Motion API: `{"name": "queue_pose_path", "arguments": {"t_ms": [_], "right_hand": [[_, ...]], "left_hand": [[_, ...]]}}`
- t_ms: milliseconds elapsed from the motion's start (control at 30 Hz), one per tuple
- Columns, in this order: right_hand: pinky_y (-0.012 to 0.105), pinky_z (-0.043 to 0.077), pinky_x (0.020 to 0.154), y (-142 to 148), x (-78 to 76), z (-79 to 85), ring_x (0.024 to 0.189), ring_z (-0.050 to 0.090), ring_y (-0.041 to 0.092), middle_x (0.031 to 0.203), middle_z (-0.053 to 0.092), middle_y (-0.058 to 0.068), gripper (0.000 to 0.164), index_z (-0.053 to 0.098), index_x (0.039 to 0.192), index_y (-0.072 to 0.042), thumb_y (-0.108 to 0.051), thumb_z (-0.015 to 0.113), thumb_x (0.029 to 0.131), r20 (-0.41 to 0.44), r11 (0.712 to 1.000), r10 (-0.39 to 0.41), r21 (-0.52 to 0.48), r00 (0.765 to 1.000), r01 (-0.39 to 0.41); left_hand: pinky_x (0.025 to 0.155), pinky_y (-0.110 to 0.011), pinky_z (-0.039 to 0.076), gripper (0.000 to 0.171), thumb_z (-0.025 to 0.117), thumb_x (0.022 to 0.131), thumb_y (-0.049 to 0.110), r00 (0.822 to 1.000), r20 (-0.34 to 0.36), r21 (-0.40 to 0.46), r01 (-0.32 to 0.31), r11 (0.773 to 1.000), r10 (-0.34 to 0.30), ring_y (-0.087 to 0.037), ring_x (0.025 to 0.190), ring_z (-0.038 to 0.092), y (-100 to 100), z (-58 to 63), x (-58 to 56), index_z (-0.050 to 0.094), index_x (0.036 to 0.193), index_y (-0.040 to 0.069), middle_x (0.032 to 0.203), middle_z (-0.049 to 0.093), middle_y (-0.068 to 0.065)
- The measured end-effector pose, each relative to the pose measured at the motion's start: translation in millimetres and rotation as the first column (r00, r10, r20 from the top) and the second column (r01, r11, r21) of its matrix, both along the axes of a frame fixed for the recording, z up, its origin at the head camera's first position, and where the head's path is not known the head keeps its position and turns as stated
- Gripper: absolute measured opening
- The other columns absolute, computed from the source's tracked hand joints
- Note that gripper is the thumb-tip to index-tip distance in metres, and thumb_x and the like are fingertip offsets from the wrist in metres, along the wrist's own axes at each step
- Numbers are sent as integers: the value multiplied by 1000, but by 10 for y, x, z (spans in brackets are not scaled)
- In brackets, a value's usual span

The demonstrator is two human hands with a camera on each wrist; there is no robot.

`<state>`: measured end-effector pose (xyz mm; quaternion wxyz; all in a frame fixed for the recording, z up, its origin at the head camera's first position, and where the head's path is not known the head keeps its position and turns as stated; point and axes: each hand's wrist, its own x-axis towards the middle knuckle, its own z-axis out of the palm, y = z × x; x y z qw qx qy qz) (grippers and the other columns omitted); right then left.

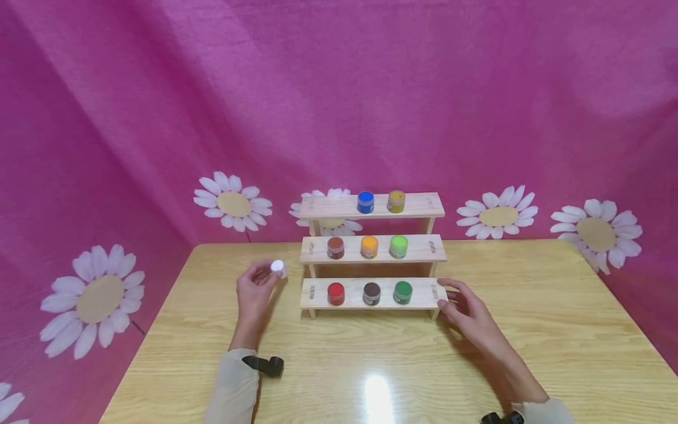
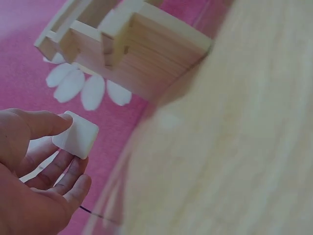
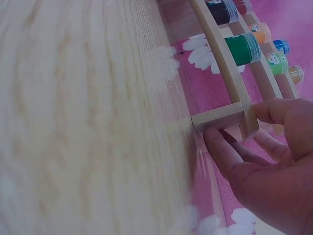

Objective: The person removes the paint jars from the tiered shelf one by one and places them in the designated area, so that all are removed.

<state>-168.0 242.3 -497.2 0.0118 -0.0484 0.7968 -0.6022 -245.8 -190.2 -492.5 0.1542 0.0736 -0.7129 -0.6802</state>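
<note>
My left hand point(image 1: 255, 287) pinches a small white jar point(image 1: 278, 268) between thumb and fingers, left of a three-step wooden display stand point(image 1: 318, 293). In the left wrist view the white jar point(image 2: 78, 135) is tilted, its plain white side showing. My right hand point(image 1: 466, 309) grips the right end of the stand's lowest step. In the right wrist view its fingers and thumb lie around the corner where the step meets the leg point(image 3: 220, 116). On the lowest step stand a red jar point(image 1: 336, 293), a dark brown jar point(image 1: 372, 293) and a green jar point(image 1: 403, 292).
The middle step bears a brown jar point(image 1: 335, 247), an orange jar point(image 1: 369, 247) and a light green jar point(image 1: 398, 246). Up top are a blue jar point(image 1: 365, 202) and a mustard jar point(image 1: 396, 201). A pink flowered cloth point(image 1: 339, 88) hangs behind the wooden table point(image 1: 318, 371).
</note>
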Motion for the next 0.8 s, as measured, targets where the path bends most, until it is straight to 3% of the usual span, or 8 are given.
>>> {"name": "queue_pose_path", "arguments": {"t_ms": [333, 567, 800], "right_hand": [[22, 58, 87, 6, -18, -1, 107, 62, 5, 135, 57, 30, 50, 43, 151, -5, -16, 61, 105, 1, 1000, 16, -17, 1000, -16], [23, 58, 87, -1, -25, -11, 106, 62, 2, 135, 55, 34, 49, 44, 149, -1, -10, 61, 104, -12, 999, 6, -46, 1000, -6], [23, 59, 85, 6, -22, -23, 104, 62, 3, 133, 57, 35, 47, 45, 148, 1, -6, 60, 104, -30, 999, 0, -52, 1000, -2]], "left_hand": [[84, -12, 54, 30, 70, 85, -17, 999, 34, -71, 10, 997, -7, -38, 110, 65, 49, -148, -22, 65, 114, -17, 116, 67, -32], [102, -35, 54, 30, 72, 85, -14, 997, 74, -161, 24, 987, -12, -41, 117, 64, 59, -141, -4, 66, 115, -14, 120, 66, -31], [105, -42, 52, 31, 73, 86, -13, 998, 59, -208, 43, 977, -31, -42, 118, 64, 66, -141, 3, 67, 116, -13, 120, 66, -30]]}}
